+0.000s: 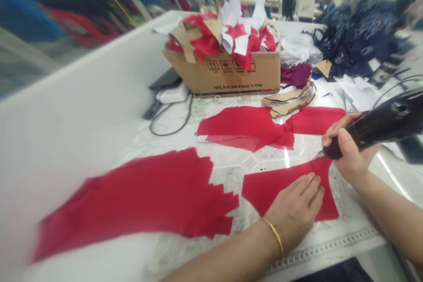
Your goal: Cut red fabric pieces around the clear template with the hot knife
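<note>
My left hand (295, 209), with a gold bangle at the wrist, lies flat on a red fabric piece (266, 187), fingers stretched out. Gripped in my right hand (353, 156) is a black handheld power tool (393, 116). Its thin metal tip (317, 155) is at the far edge of that fabric, just beyond my left fingertips; whether it touches the cloth I cannot tell. To the left lies a fanned stack of red fabric pieces (142, 196). Farther back are more red fabric pieces (241, 123), with brown paper strips (291, 101) against them.
A cardboard box (231, 72) overflowing with red, white and brown scraps stands at the back. Dark blue cloth (360, 39) is heaped at back right. A black cable (170, 134) loops left of the box. A measuring tape (330, 246) runs along the table's near edge.
</note>
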`<state>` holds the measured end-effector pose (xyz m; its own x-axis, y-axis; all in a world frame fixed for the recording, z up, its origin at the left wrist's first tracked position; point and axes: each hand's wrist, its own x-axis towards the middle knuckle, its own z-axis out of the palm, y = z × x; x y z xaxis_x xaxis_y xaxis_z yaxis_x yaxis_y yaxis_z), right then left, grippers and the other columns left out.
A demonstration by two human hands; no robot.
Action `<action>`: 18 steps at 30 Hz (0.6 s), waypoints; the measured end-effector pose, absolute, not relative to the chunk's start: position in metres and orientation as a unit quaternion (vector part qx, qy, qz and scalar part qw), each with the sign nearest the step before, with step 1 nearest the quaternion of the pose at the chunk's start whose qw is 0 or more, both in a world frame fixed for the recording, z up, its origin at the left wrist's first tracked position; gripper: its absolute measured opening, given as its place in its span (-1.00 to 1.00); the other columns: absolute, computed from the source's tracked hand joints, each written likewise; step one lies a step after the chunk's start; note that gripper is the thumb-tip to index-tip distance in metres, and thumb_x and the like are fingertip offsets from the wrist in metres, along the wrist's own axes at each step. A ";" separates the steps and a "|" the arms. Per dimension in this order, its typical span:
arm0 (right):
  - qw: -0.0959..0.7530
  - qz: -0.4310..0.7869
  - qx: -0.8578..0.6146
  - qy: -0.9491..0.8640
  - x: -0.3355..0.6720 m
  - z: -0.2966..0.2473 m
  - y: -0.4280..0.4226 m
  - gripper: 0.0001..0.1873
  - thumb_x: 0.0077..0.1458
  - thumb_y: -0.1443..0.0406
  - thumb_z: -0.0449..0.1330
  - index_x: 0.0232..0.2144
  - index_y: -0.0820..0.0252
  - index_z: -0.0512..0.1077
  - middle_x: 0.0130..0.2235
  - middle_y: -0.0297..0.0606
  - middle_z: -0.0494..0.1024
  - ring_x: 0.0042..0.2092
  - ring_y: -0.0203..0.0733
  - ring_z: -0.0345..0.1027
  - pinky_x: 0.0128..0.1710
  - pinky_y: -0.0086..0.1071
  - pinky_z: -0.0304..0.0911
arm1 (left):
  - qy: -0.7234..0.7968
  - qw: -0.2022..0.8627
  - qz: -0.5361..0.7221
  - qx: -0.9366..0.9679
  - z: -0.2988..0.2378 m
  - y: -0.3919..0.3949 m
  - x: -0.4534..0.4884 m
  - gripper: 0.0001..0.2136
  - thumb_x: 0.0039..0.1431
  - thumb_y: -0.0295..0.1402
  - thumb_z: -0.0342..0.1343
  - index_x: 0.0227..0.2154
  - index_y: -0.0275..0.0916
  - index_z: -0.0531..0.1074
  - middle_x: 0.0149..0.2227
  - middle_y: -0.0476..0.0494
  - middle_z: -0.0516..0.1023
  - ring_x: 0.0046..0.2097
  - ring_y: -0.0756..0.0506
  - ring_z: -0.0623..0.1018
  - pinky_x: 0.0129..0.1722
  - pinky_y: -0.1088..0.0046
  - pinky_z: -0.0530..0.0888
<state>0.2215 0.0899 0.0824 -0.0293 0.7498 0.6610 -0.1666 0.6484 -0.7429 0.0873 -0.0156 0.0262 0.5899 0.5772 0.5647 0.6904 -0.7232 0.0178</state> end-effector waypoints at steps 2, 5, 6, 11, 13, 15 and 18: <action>0.649 0.354 -0.240 -0.629 0.223 0.081 0.090 -0.88 0.25 0.26 0.23 -0.21 0.10 0.35 -0.46 -0.42 0.46 -0.50 -0.26 0.38 -0.50 -0.33 0.38 | -0.355 0.102 -0.279 -0.886 0.026 -0.016 0.087 -0.72 0.35 -0.60 -0.09 -0.04 -0.48 0.49 0.00 -0.40 0.60 0.08 -0.22 0.60 0.12 0.25 0.57; 0.654 0.349 -0.239 -0.627 0.225 0.081 0.090 -0.88 0.25 0.25 0.23 -0.21 0.09 0.35 -0.45 -0.43 0.46 -0.50 -0.27 0.39 -0.50 -0.34 0.38 | -0.351 0.099 -0.277 -0.889 0.026 -0.016 0.087 -0.73 0.34 -0.60 -0.08 -0.03 -0.50 0.49 0.01 -0.44 0.59 0.09 -0.24 0.59 0.13 0.22 0.56; 0.660 0.342 -0.240 -0.625 0.226 0.082 0.091 -0.84 0.25 0.24 0.24 -0.16 0.07 0.33 -0.45 -0.44 0.46 -0.50 -0.26 0.39 -0.49 -0.33 0.38 | -0.350 0.099 -0.279 -0.889 0.025 -0.016 0.087 -0.72 0.34 -0.60 -0.09 -0.03 -0.50 0.48 0.01 -0.44 0.59 0.10 -0.24 0.58 0.14 0.22 0.56; 0.687 0.287 -0.283 -0.605 0.236 0.085 0.100 -0.72 0.21 0.20 0.28 -0.10 0.04 0.29 -0.48 -0.49 0.46 -0.53 -0.25 0.39 -0.42 -0.27 0.40 | -0.343 0.096 -0.285 -0.890 0.024 -0.016 0.086 -0.69 0.33 -0.61 -0.11 0.00 -0.50 0.47 0.06 -0.41 0.57 0.15 -0.26 0.55 0.14 0.21 0.56; 0.688 0.285 -0.293 -0.600 0.240 0.084 0.105 -0.72 0.20 0.22 0.29 -0.11 0.05 0.28 -0.48 -0.50 0.46 -0.53 -0.25 0.40 -0.44 -0.29 0.39 | -0.341 0.093 -0.280 -0.893 0.023 -0.016 0.086 -0.69 0.33 -0.60 -0.11 0.01 -0.49 0.47 0.06 -0.41 0.57 0.15 -0.25 0.55 0.15 0.21 0.55; 0.689 0.289 -0.293 -0.597 0.243 0.083 0.108 -0.71 0.19 0.23 0.29 -0.11 0.05 0.27 -0.47 -0.50 0.47 -0.54 -0.26 0.41 -0.48 -0.31 0.37 | -0.340 0.090 -0.275 -0.895 0.022 -0.017 0.086 -0.69 0.33 -0.59 -0.09 0.02 -0.49 0.47 0.07 -0.42 0.57 0.16 -0.25 0.54 0.16 0.21 0.54; 0.686 0.293 -0.293 -0.598 0.244 0.082 0.108 -0.69 0.19 0.27 0.28 -0.08 0.05 0.26 -0.47 -0.50 0.48 -0.52 -0.25 0.42 -0.50 -0.31 0.36 | -0.335 0.085 -0.264 -0.900 0.020 -0.017 0.085 -0.71 0.33 -0.57 -0.04 0.04 -0.52 0.45 0.09 -0.45 0.55 0.17 -0.28 0.53 0.18 0.18 0.52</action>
